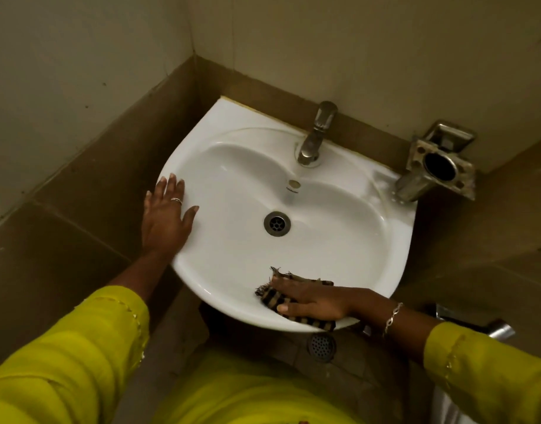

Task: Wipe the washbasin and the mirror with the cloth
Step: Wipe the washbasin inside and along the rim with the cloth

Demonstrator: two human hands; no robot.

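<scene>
Fingers point(290, 284) of right hand point(313, 301): straight and flat, pressing down on the cloth point(270, 298), not curled round it; lower centre of frame.
Cloth: dark and tan stripes, frayed edge; lies over the near rim of the washbasin point(339, 240), partly under the palm, one end hanging over the rim's outer edge.
Bracelet point(392, 318): on right wrist; yellow-green sleeve point(483, 371) behind it, lower right.
Fingers point(171, 186) of left hand point(166, 217): spread and extended, holding nothing; palm rests on the washbasin's left rim, centre left; ring point(176, 200) on one finger.
Washbasin: white, wall-mounted in a corner, centre of frame; drain point(277, 223) at its middle.
Tap point(315, 133): metal, on the far rim, upper centre.
Metal holder point(437, 166): wall-fixed, just beside the basin's far right corner.
Floor drain point(321, 347): round, below the near rim.
</scene>
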